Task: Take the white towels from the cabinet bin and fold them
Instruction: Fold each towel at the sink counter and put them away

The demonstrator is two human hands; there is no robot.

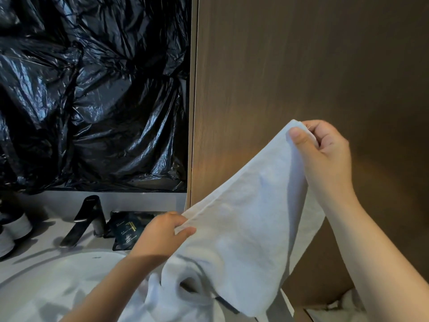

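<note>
A thin white cloth towel (250, 228) is held stretched in front of the brown wooden cabinet panel (301, 66). Its upper corner is pinched between the curled thumb and fingers of the right hand (325, 149), raised against the panel. A lower edge is pinched by the left hand (162, 233), thumb over bent fingers, just left of the panel's foot. More crumpled white towels (343, 305) are seen in an opening below the panel. The held towel's bunched end lies at the rim of a white round washbasin (34, 280) left of the panel.
</note>
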